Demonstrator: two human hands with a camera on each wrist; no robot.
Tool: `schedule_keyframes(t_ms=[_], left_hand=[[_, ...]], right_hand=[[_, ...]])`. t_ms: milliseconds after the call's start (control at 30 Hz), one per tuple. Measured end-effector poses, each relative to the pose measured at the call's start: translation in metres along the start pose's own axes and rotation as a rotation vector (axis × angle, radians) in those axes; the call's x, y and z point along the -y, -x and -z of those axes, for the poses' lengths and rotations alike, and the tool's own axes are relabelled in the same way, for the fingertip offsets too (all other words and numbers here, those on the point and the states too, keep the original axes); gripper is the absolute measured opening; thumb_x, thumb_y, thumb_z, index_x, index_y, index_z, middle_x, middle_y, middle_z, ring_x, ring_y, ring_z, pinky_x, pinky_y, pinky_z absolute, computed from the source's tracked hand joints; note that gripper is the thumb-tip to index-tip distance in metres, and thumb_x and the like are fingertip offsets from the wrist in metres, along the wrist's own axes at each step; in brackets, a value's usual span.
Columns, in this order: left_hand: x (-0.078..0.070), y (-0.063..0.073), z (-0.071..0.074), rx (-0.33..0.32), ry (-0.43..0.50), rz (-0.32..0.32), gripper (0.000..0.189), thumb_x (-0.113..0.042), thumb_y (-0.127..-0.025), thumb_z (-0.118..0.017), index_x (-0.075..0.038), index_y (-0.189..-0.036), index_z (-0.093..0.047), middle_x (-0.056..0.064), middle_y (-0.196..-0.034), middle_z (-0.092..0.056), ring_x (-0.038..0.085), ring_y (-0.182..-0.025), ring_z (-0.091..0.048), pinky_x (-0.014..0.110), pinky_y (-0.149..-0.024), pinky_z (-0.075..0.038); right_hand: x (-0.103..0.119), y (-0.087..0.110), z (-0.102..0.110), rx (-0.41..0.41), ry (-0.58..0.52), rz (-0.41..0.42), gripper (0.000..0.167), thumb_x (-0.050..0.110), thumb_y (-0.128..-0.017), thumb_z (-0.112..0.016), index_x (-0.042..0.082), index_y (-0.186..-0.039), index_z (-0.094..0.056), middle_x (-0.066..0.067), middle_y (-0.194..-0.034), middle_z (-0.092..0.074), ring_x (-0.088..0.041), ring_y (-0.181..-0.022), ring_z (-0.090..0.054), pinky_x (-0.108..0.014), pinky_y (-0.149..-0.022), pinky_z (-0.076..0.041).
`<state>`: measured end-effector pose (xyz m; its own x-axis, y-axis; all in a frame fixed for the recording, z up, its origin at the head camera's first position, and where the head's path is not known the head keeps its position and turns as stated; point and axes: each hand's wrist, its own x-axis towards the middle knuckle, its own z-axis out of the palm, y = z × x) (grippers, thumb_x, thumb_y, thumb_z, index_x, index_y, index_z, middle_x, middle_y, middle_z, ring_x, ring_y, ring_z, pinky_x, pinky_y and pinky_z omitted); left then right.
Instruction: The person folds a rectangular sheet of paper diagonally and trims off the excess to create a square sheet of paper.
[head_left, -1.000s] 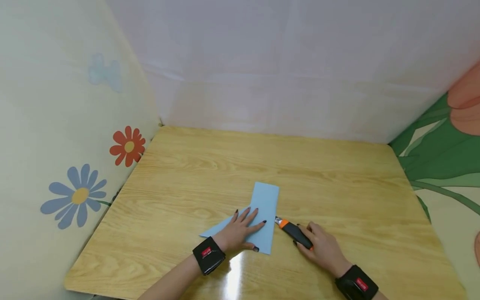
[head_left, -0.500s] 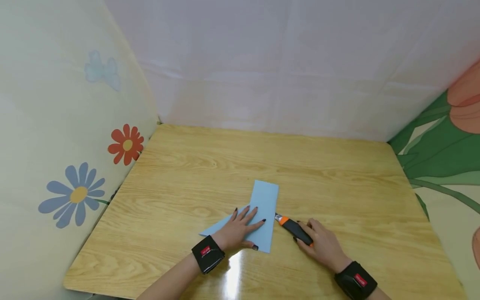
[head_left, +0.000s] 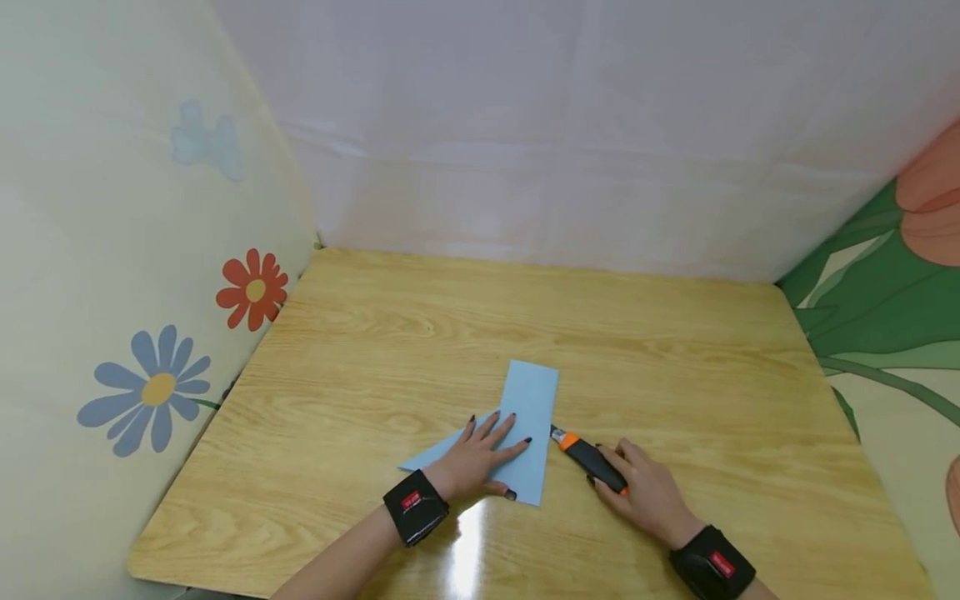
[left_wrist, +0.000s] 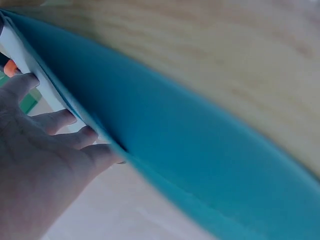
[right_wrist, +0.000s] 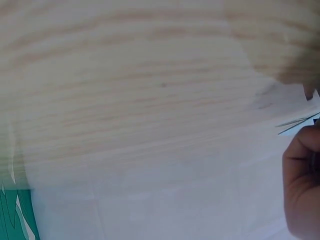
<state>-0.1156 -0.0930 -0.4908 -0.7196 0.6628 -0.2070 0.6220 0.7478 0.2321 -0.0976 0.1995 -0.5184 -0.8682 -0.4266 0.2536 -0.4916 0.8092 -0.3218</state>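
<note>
In the head view a folded sheet of light blue paper (head_left: 528,396) lies on the wooden table, one flap slanting out to the left. My left hand (head_left: 476,462) rests on it with fingers spread. My right hand (head_left: 648,492) grips a utility knife (head_left: 592,462) with a black and orange handle. Its metal tip is right at the paper's right edge. The left wrist view has the blue paper (left_wrist: 165,125) close up, with the left fingers along its fold. Only the curled right hand (right_wrist: 305,185) shows at the right of its own wrist view; the knife is mostly hidden there.
The wood-grain table (head_left: 420,317) spreads beyond both hands. A white cloth (head_left: 562,150) hangs at its far edge. Printed hangings flank it, one with flowers (head_left: 255,292) on the left and one with green leaves (head_left: 892,308) on the right. Both wrists wear black bands (head_left: 416,508).
</note>
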Motion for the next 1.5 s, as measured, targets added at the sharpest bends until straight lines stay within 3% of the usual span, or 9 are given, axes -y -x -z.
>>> schedule_keyframes(t_ms=[333, 567, 867, 1067, 1500], left_hand=[[0.001, 0.007, -0.006, -0.001, 0.040, 0.000, 0.073, -0.047, -0.084, -0.063, -0.019, -0.146, -0.037, 0.019, -0.153, -0.018, 0.040, -0.139, -0.016, 0.060, -0.107, -0.021], [-0.001, 0.008, -0.006, 0.004, 0.030, 0.009, 0.073, -0.048, -0.084, -0.062, -0.020, -0.146, -0.036, 0.018, -0.154, -0.018, 0.039, -0.139, -0.016, 0.060, -0.107, -0.020], [-0.001, -0.001, -0.005, 0.004, -0.037, -0.012, 0.074, -0.051, -0.083, -0.061, -0.022, -0.146, -0.035, 0.016, -0.154, -0.018, 0.037, -0.140, -0.016, 0.058, -0.107, -0.023], [0.001, -0.001, -0.004, 0.004, -0.027, 0.003, 0.073, -0.050, -0.084, -0.061, -0.022, -0.146, -0.035, 0.016, -0.154, -0.018, 0.038, -0.140, -0.016, 0.058, -0.107, -0.023], [-0.001, -0.001, -0.002, -0.001, -0.014, 0.008, 0.073, -0.049, -0.083, -0.062, -0.021, -0.146, -0.036, 0.016, -0.154, -0.018, 0.038, -0.140, -0.016, 0.058, -0.107, -0.022]], right_hand=[[0.002, -0.003, -0.005, 0.053, -0.005, -0.042, 0.046, 0.030, -0.074, -0.077, 0.004, -0.111, -0.069, 0.003, -0.083, -0.044, -0.005, -0.064, -0.034, -0.016, -0.048, -0.026], [0.001, -0.008, -0.007, 0.038, 0.000, -0.012, 0.047, 0.030, -0.075, -0.077, 0.003, -0.112, -0.068, 0.002, -0.085, -0.044, -0.005, -0.065, -0.034, -0.016, -0.049, -0.026], [-0.001, -0.002, 0.001, 0.025, 0.014, -0.055, 0.046, 0.028, -0.074, -0.078, 0.002, -0.111, -0.068, 0.002, -0.084, -0.043, -0.006, -0.064, -0.033, -0.017, -0.049, -0.025], [-0.003, -0.009, -0.003, -0.008, 0.031, -0.008, 0.047, 0.028, -0.074, -0.078, 0.003, -0.112, -0.068, 0.000, -0.084, -0.046, -0.007, -0.066, -0.036, -0.017, -0.051, -0.028], [-0.004, -0.017, -0.001, -0.002, 0.039, -0.017, 0.045, 0.029, -0.075, -0.077, 0.003, -0.111, -0.068, -0.002, -0.084, -0.047, -0.008, -0.066, -0.038, -0.018, -0.049, -0.029]])
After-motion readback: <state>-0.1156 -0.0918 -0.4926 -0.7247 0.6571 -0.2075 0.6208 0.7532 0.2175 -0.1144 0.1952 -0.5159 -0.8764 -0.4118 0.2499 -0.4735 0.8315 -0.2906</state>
